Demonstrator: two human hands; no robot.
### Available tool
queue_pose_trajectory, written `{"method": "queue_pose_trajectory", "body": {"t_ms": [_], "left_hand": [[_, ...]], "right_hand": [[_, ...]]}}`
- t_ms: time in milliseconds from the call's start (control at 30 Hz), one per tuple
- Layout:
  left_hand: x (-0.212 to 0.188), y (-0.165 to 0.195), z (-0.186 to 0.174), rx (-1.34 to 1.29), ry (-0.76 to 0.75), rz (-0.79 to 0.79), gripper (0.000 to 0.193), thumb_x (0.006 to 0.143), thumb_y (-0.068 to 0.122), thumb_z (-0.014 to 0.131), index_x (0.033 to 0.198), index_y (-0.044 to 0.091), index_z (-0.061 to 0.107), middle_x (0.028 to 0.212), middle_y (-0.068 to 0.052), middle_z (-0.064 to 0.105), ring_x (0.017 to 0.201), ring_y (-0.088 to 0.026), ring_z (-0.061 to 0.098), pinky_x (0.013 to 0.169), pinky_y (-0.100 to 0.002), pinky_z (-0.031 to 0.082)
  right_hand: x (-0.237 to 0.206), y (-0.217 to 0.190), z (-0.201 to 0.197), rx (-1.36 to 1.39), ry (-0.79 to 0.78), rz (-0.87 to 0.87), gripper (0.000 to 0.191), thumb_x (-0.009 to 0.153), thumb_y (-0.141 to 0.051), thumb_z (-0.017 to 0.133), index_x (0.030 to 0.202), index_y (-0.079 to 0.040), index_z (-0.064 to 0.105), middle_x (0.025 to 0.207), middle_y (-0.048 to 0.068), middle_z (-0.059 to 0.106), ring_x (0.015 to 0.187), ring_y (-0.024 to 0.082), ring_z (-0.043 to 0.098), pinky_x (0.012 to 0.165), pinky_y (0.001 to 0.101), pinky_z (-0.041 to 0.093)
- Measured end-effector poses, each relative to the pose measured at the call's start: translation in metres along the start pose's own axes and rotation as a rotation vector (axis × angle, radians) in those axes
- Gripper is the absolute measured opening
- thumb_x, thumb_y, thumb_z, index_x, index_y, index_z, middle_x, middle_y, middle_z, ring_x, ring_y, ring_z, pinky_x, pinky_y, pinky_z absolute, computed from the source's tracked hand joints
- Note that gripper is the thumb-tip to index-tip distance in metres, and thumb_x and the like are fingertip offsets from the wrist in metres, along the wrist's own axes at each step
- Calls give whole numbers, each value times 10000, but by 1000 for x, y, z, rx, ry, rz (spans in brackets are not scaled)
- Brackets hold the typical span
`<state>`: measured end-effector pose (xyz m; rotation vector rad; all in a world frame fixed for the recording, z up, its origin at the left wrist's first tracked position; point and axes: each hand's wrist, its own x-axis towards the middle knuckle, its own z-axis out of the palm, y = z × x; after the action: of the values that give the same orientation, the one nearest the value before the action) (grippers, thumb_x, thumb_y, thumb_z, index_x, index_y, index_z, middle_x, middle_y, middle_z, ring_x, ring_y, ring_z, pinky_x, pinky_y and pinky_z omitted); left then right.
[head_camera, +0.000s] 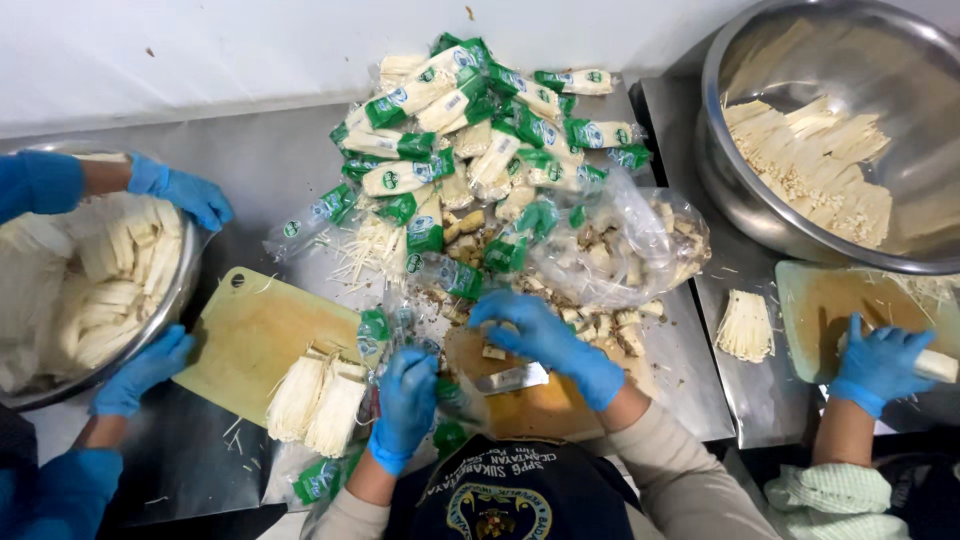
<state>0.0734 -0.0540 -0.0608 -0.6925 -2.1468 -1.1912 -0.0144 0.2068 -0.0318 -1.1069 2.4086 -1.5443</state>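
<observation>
A wide steel knife blade (512, 378) lies flat on the worn brown cutting board (530, 408) just in front of the wearer, with a small pale cut piece of mushroom stem (493, 352) beside it near the board's far edge. The right hand (545, 338), in a blue glove, is spread palm-down over the far part of that board, fingers loosely curled and apart, closed on nothing that shows; its forearm comes in from the lower right in a beige sleeve. The left hand (408, 398), also gloved in blue, is wrapped around a crumpled clear-and-green plastic mushroom packet (385, 335) at the board's left edge, wrist bent down. By the look of things the step in hand is opening a packet and trimming its root end, so the next move calls for freeing the bundle from the wrapper and taking up the knife. Left of that, two trimmed white enoki bundles (318, 400) rest on a pale yellow cutting board (255, 335). Beyond lies a heap of unopened green-and-white packets (480, 110) and a clear bag of cut stem ends (630, 245). Other people's gloved hands work at a steel bowl (185, 270) on the left and at a green board (815, 310) on the right, below a large steel basin (730, 190) of trimmed mushrooms.
</observation>
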Motion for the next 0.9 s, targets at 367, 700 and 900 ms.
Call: {"method": "queue_pose_trajectory", "body": {"t_ms": [367, 700, 900], "left_hand": [[-42, -19, 95, -481, 161, -849, 393, 930, 15, 619, 1310, 15, 516, 1224, -103, 524, 1096, -231, 520, 938, -357, 440], [-26, -16, 91, -473, 186, -857, 182, 972, 50, 664, 1144, 6, 700, 1056, -49, 731, 947, -121, 675, 839, -272, 545], [-31, -29, 97, -577, 156, -1002, 129, 986, 75, 641, 1088, 27, 703, 957, -33, 719, 837, -97, 649, 760, -263, 538]], "right_hand": [[-54, 49, 65, -28, 29, 118, 447, 854, -78, 613, 1297, -93, 665, 1198, 171, 631, 1077, 361, 643, 933, 430, 532], [-46, 40, 45, -158, -79, 211, 577, 836, -247, 709, 1398, -160, 611, 1123, 152, 637, 1004, 351, 665, 849, 448, 555], [-48, 31, 47, -227, -65, 156, 632, 815, -331, 784, 1388, -143, 597, 1193, 188, 636, 1056, 394, 634, 889, 475, 525]]}}
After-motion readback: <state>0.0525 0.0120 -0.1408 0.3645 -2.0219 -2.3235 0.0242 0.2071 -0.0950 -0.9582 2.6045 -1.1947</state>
